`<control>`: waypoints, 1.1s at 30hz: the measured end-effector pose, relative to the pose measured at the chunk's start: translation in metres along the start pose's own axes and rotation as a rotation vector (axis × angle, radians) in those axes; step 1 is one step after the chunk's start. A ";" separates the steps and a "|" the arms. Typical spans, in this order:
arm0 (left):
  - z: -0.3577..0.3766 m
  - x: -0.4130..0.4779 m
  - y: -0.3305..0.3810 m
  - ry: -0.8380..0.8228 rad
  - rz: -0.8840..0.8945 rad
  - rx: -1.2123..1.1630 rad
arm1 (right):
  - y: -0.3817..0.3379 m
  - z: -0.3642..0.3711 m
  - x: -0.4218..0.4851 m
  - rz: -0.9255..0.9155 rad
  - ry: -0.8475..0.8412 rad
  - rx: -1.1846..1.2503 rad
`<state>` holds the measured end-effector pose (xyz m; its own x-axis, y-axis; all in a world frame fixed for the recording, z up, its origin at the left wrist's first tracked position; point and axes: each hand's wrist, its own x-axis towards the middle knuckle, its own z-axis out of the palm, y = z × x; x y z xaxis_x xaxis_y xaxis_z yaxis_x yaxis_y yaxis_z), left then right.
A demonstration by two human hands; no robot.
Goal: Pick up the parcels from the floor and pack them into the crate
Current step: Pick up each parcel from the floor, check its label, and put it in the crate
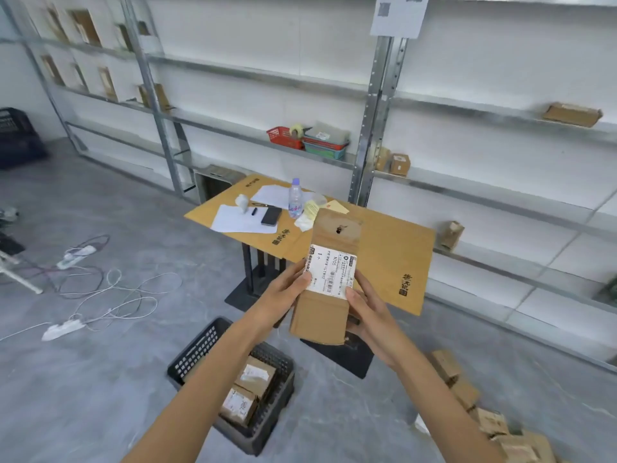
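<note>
Parcel (329, 279) gripped: left hand (287, 289), right hand (365, 307).

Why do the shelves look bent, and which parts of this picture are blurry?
In the head view the wide-angle lens bows the shelving toward the edges; the parcel that the left hand and right hand grip is sharpest, its label partly legible; the upper-left shelf boxes and the floor parcels at lower right look smeared; light is soft and even, no glare.

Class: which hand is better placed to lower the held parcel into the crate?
Probably the left hand: both hands grip the parcel, but the crate lies below the left forearm, farther from the right hand.
</note>
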<state>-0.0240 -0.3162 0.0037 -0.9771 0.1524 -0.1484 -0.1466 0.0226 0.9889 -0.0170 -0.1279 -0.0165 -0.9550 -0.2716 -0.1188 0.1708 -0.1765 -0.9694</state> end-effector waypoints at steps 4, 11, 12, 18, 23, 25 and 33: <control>-0.045 -0.003 -0.014 -0.034 -0.020 0.082 | 0.022 0.038 0.016 0.046 -0.010 0.002; -0.104 0.042 -0.051 -0.081 -0.120 0.146 | 0.063 0.068 0.073 0.130 0.028 -0.039; -0.112 0.052 -0.055 -0.093 -0.143 0.145 | 0.071 0.070 0.084 0.150 0.043 -0.061; -0.164 0.128 -0.101 -0.137 -0.304 0.188 | 0.124 0.085 0.162 0.285 0.116 -0.090; -0.200 0.171 -0.142 -0.163 -0.385 0.167 | 0.169 0.107 0.216 0.388 0.173 -0.118; -0.215 0.180 -0.163 -0.170 -0.425 0.171 | 0.195 0.112 0.228 0.424 0.186 -0.169; -0.265 0.213 -0.279 -0.235 -0.585 0.356 | 0.314 0.156 0.258 0.584 0.438 -0.468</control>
<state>-0.2316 -0.5519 -0.3038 -0.6893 0.2239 -0.6890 -0.5372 0.4800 0.6935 -0.1723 -0.4011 -0.3176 -0.7689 0.2086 -0.6043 0.6380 0.3108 -0.7045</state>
